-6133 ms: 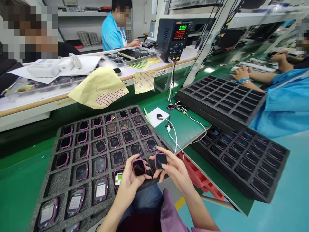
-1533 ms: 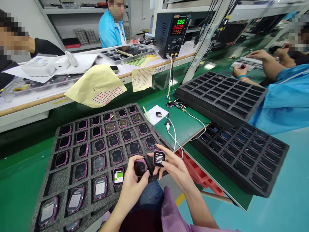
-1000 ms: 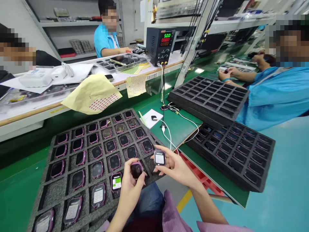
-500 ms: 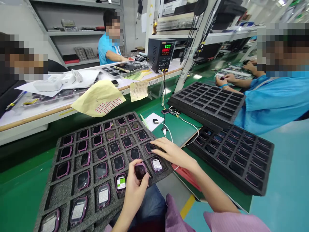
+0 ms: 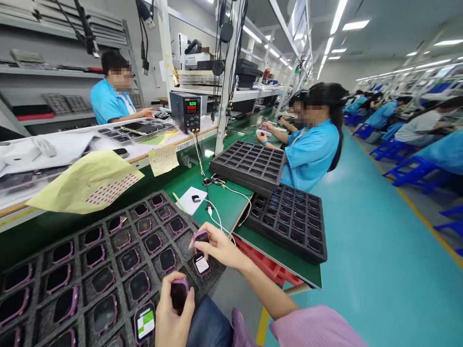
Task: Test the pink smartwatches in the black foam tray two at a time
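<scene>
My left hand [image 5: 172,313] is closed on a purple-framed smartwatch body [image 5: 180,293], its dark screen facing up, over the near edge of a black foam tray [image 5: 121,282]. Between the thumb and fingers of my right hand [image 5: 220,246] is another purple watch body [image 5: 201,237], raised over the tray's right end. Just below it, a watch with a white lit screen [image 5: 201,264] sits in its slot. Beside my left hand, a watch showing a green and white screen [image 5: 145,323] lies in the tray. Several dark-screened watches fill other slots.
To the right stand a foam tray of watches [image 5: 289,217] and a stack of foam trays [image 5: 249,161]. White cables [image 5: 219,217] cross the green bench near a white paper [image 5: 191,198]. A power supply [image 5: 188,113] stands behind. A co-worker in blue [image 5: 311,149] sits at the right.
My right hand has lifted a watch out of its slot at the tray's right end. My left hand still holds its watch. The view has swung to the right.
</scene>
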`<move>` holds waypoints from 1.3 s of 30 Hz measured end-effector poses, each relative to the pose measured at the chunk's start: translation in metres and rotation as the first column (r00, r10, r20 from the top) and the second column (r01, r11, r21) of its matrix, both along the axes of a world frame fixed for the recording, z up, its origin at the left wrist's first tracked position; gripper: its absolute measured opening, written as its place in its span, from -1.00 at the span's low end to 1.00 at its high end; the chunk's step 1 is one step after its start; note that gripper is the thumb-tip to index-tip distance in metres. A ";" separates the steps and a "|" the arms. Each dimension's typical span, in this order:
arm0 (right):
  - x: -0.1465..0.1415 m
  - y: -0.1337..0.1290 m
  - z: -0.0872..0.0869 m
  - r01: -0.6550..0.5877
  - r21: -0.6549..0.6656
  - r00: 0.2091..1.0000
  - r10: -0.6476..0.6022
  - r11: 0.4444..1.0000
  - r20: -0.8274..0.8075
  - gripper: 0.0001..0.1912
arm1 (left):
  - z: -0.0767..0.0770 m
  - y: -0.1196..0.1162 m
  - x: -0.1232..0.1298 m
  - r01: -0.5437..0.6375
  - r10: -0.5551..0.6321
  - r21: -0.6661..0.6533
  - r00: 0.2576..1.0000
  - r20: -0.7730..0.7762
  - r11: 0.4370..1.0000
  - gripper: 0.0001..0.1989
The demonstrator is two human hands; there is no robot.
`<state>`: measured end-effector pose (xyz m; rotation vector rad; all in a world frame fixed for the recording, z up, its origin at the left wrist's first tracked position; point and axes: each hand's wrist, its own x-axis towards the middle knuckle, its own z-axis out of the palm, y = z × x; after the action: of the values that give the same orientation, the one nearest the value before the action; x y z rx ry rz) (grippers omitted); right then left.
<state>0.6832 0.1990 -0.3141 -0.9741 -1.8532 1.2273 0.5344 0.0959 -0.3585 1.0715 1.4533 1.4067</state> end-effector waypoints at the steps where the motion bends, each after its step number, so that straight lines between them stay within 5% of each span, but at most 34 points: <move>1: 0.002 -0.002 -0.001 -0.031 -0.038 0.998 0.029 0.999 -0.054 -0.64 | 0.000 0.001 -0.001 0.015 -0.015 -0.005 1.000 -0.021 1.000 -0.64; 6: 0.008 -0.012 -0.004 -0.239 -0.256 0.925 0.139 0.937 -0.355 -0.43 | 0.003 0.005 -0.004 0.089 -0.089 -0.020 0.995 -0.037 0.996 -0.70; 9: 0.008 -0.015 -0.004 -0.380 -0.366 0.790 0.092 0.849 -0.607 -0.43 | 0.004 0.004 -0.003 0.100 -0.098 -0.079 0.995 0.029 0.992 -0.63; 11: 0.007 -0.015 -0.006 -0.372 -0.361 0.744 0.042 0.855 -0.667 -0.48 | 0.005 0.002 -0.001 0.105 -0.096 -0.132 0.993 0.073 0.986 -0.57; 15: 0.002 -0.013 -0.017 -0.309 -0.356 0.710 -0.034 0.882 -0.703 -0.57 | 0.006 0.001 -0.002 0.089 -0.076 -0.128 0.992 0.101 0.988 -0.58; 22: 0.003 -0.011 -0.030 -0.386 -0.388 0.674 -0.031 0.837 -0.738 -0.61 | 0.013 0.009 -0.008 0.102 -0.098 -0.122 0.994 0.037 0.987 -0.71; 32: 0.001 -0.014 -0.036 -0.336 -0.369 0.706 -0.027 0.866 -0.707 -0.67 | 0.022 0.013 -0.012 0.155 -0.161 -0.045 0.972 -0.174 0.987 -0.81; 39: 0.000 -0.014 -0.036 -0.311 -0.381 0.736 -0.033 0.871 -0.676 -0.65 | 0.019 0.010 -0.013 0.166 -0.176 -0.076 0.973 -0.147 0.983 -0.80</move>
<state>0.6833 0.1850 -0.3498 -0.4957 -1.0767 1.8871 0.5218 0.1062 -0.3393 1.2561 1.4648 1.1714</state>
